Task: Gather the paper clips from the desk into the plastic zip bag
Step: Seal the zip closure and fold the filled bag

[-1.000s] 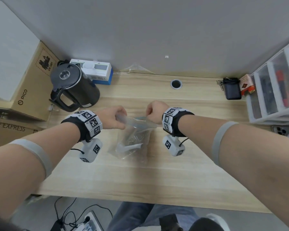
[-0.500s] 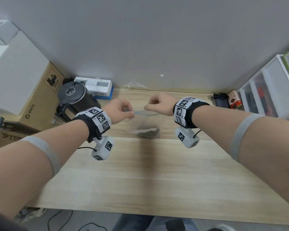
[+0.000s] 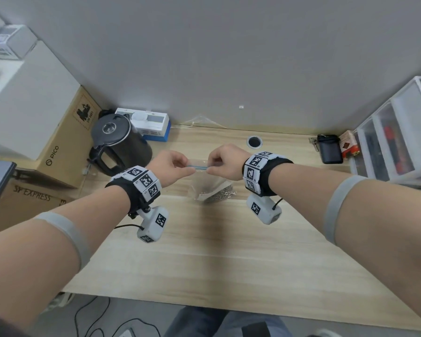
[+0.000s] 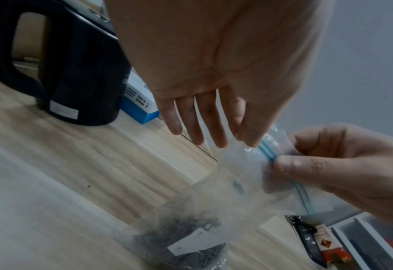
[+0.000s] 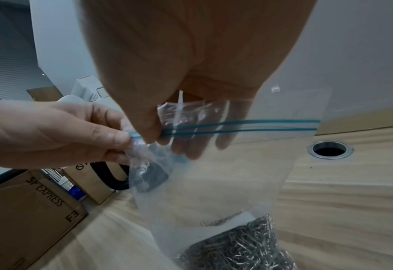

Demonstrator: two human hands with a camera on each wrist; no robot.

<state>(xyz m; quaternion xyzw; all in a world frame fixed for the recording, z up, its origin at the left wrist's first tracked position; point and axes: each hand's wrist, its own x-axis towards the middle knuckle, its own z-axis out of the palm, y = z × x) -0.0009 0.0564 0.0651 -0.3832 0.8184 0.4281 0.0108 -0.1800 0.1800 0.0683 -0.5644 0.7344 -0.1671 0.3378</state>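
Both hands hold the clear bag (image 3: 210,183) up by its blue zip strip (image 5: 237,126). The left hand (image 3: 170,167) pinches one end, and the right hand (image 3: 225,162) pinches just beside it. Below the hands, the paper clips (image 5: 241,246) sit heaped in the bag's bottom — over the desk (image 3: 204,251).
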